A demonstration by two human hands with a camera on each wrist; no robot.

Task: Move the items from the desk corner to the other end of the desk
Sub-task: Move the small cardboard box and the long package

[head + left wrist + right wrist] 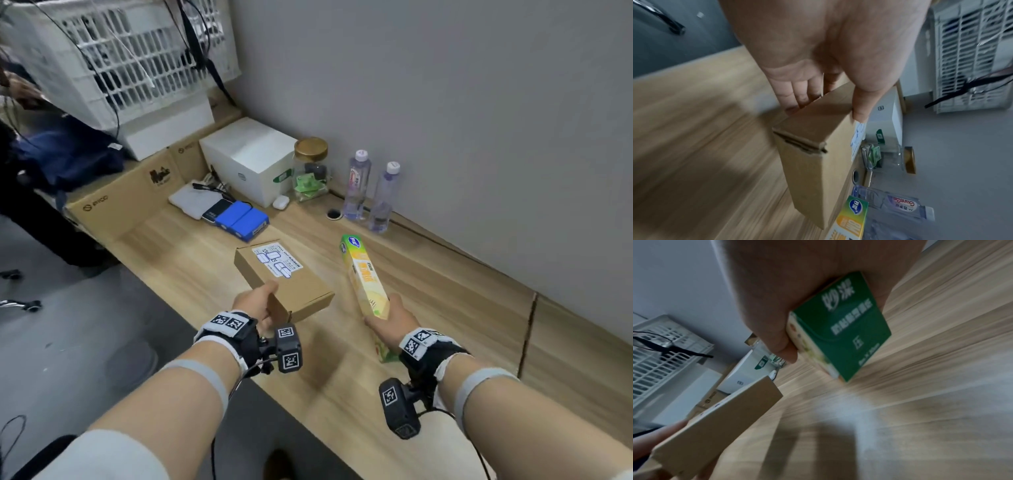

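Observation:
My left hand [260, 303] grips a flat brown cardboard box [284, 279] with a white shipping label, held above the wooden desk [191, 260]. In the left wrist view the thumb lies on the cardboard box's [812, 155] labelled top and the fingers [795, 95] curl under it. My right hand [390, 317] holds a long yellow-and-green carton [364, 277] by its near end, tilted up off the desk. In the right wrist view the right thumb and fingers clamp the carton's green face [840, 331]; the cardboard box [719, 421] shows at lower left.
In the desk corner stand a white box [250, 157], a gold-lidded jar [310, 169], two water bottles [358, 185], an earbud case [281, 202], blue packs [241, 219] and a white pouch [193, 202]. Brown cartons [137, 192] and a white crate [130, 58] sit at left. A cable hole [334, 214] is near the wall.

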